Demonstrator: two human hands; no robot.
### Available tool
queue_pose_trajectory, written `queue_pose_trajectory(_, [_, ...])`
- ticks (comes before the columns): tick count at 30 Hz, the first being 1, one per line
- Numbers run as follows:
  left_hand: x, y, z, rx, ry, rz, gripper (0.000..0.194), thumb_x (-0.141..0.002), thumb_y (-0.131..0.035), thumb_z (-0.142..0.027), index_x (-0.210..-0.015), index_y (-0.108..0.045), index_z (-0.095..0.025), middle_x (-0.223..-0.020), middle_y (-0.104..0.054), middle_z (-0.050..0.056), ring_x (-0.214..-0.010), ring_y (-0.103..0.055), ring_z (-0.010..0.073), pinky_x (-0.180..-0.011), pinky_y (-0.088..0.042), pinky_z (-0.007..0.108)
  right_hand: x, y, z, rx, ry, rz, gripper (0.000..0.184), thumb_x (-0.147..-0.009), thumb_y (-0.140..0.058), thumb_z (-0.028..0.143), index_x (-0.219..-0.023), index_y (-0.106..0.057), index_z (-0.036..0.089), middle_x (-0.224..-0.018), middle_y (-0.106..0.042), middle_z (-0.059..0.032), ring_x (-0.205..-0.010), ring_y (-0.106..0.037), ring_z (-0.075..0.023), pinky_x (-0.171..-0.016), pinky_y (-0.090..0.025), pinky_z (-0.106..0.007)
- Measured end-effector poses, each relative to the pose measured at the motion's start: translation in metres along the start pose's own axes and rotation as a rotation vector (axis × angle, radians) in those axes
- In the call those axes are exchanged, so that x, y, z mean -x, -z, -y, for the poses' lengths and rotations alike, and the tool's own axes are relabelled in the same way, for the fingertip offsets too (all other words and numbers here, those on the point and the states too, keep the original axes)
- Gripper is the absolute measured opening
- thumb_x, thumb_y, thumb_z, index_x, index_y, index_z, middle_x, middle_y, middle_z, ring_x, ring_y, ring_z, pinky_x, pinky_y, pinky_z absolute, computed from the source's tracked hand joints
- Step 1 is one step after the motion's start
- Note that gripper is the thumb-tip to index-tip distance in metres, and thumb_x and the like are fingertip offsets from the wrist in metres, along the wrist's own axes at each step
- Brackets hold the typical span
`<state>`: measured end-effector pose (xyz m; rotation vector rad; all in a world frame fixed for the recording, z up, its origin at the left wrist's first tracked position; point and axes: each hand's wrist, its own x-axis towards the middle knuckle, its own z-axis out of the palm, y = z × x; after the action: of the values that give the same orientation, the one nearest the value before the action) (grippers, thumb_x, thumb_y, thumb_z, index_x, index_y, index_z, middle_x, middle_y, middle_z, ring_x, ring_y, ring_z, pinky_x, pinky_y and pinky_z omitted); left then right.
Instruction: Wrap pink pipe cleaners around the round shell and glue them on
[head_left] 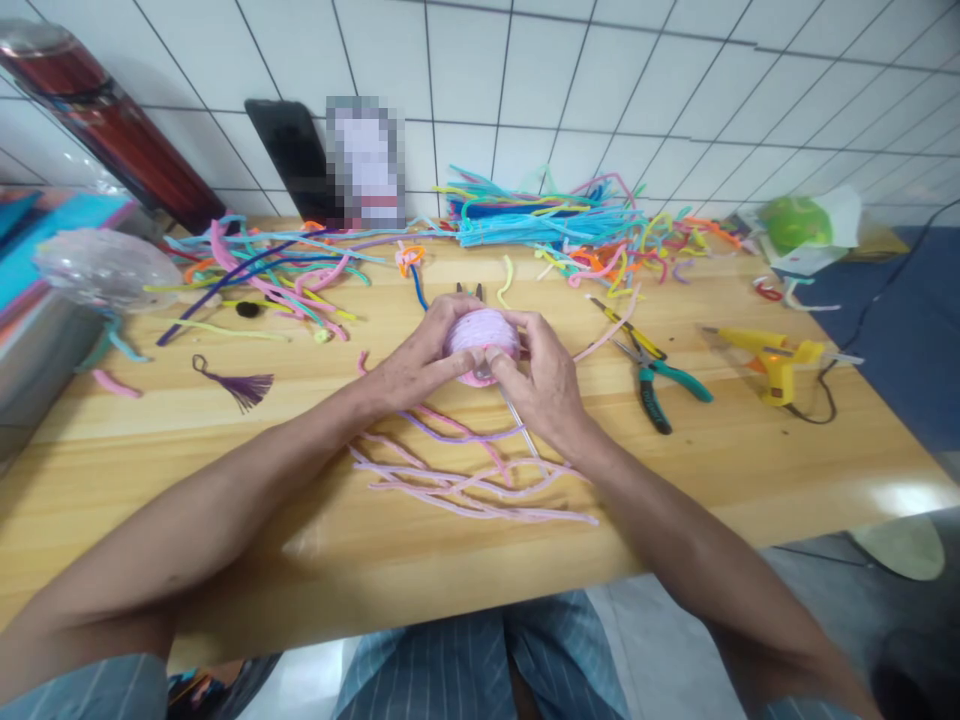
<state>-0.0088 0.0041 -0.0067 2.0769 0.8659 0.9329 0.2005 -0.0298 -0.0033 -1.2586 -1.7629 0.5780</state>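
A pink-lilac ball of wound pipe cleaner [481,334] is held over the middle of the wooden table [225,470]. My left hand [420,362] grips its left side, fingers curled round it. My right hand [544,378] closes on its right side, thumb pressed at the ball's lower front. A thin metal rod or wire [521,425] runs down from under the ball past my right hand. Loose pink and lilac pipe cleaners [465,485] lie on the table just in front of my hands.
Heaps of coloured pipe cleaners [540,220] line the back by the tiled wall. Teal-handled pliers [660,385] and a yellow glue gun [772,360] lie to the right. A purple tassel [240,385] and a clear dome [105,268] sit left; a phone [292,155] leans against the wall.
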Motion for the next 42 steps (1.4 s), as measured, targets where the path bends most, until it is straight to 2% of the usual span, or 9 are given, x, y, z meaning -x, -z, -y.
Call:
queue_pose_trajectory(6, [0.0, 0.0, 0.001, -0.01, -0.038, 0.015, 0.054, -0.104, -0.057, -0.054, -0.148, -0.047, -0.025, -0.149, -0.051, 0.015, -0.145, -0.046, 0.0333, -0.129, -0.034, 0.054, -0.001, -0.001, 0.0, 0.038, -0.017, -0.006, 0.038, -0.09, -0.064, 0.036, -0.125, -0.06, 0.024, -0.128, -0.074, -0.011, -0.114, -0.072, -0.0282, -0.097, -0.062, -0.047])
queue_pose_trajectory(10, [-0.001, 0.001, 0.002, -0.033, -0.057, 0.024, 0.054, -0.104, -0.057, -0.053, -0.149, -0.046, -0.025, -0.15, -0.05, 0.016, -0.145, -0.045, 0.0347, -0.129, -0.034, 0.057, -0.001, -0.001, 0.002, 0.104, -0.026, -0.017, 0.038, -0.089, -0.066, 0.037, -0.125, -0.06, 0.024, -0.126, -0.075, -0.0116, -0.111, -0.073, -0.0301, -0.096, -0.063, -0.05])
queue_pose_trajectory(17, [-0.003, 0.006, 0.006, -0.102, -0.123, 0.089, 0.089, -0.086, -0.08, -0.059, -0.154, -0.037, -0.022, -0.154, -0.043, 0.019, -0.146, -0.046, 0.0369, -0.127, -0.039, 0.054, 0.0, 0.0, -0.001, 0.11, 0.0, -0.023, 0.037, -0.091, -0.064, 0.035, -0.126, -0.06, 0.026, -0.127, -0.074, -0.0105, -0.113, -0.073, -0.0299, -0.096, -0.063, -0.049])
queue_pose_trajectory(22, [-0.006, 0.007, 0.0, -0.097, -0.122, 0.094, 0.078, -0.091, -0.075, -0.058, -0.15, -0.042, -0.02, -0.148, -0.049, 0.018, -0.143, -0.049, 0.0363, -0.126, -0.039, 0.053, 0.0, -0.001, -0.003, 0.108, 0.004, -0.02, 0.037, -0.091, -0.064, 0.035, -0.127, -0.058, 0.025, -0.128, -0.073, -0.0117, -0.117, -0.072, -0.031, -0.097, -0.063, -0.05])
queue_pose_trajectory(28, [-0.006, 0.008, -0.002, -0.077, -0.095, 0.103, 0.079, -0.089, -0.077, -0.057, -0.15, -0.042, -0.021, -0.143, -0.052, 0.017, -0.135, -0.054, 0.036, -0.12, -0.045, 0.054, 0.001, -0.002, -0.002, 0.097, 0.014, -0.028, 0.037, -0.09, -0.065, 0.034, -0.126, -0.058, 0.026, -0.126, -0.073, -0.0109, -0.114, -0.073, -0.0297, -0.094, -0.064, -0.049])
queue_pose_trajectory(33, [-0.004, 0.012, -0.001, -0.063, -0.067, 0.154, 0.064, -0.101, -0.061, -0.053, -0.153, -0.04, -0.022, -0.144, -0.05, 0.015, -0.134, -0.053, 0.034, -0.121, -0.043, 0.052, 0.001, -0.002, -0.002, 0.081, 0.002, -0.034, 0.036, -0.09, -0.065, 0.036, -0.124, -0.059, 0.025, -0.125, -0.074, -0.0118, -0.113, -0.073, -0.0301, -0.094, -0.064, -0.049])
queue_pose_trajectory(37, [-0.004, 0.011, 0.003, -0.046, -0.084, 0.116, 0.06, -0.101, -0.061, -0.05, -0.151, -0.043, -0.021, -0.144, -0.052, 0.014, -0.135, -0.053, 0.033, -0.124, -0.04, 0.05, 0.001, -0.003, -0.002, 0.076, 0.003, -0.036, 0.037, -0.091, -0.064, 0.038, -0.124, -0.059, 0.024, -0.122, -0.073, -0.0122, -0.112, -0.073, -0.0304, -0.093, -0.064, -0.05])
queue_pose_trajectory(42, [-0.005, 0.005, 0.01, -0.074, -0.149, 0.076, 0.062, -0.1, -0.062, -0.051, -0.15, -0.043, -0.02, -0.145, -0.051, 0.016, -0.137, -0.052, 0.0339, -0.121, -0.042, 0.052, 0.001, -0.001, -0.001, 0.056, 0.006, -0.022, 0.036, -0.092, -0.062, 0.04, -0.124, -0.059, 0.024, -0.125, -0.073, -0.0124, -0.115, -0.072, -0.0312, -0.095, -0.063, -0.051])
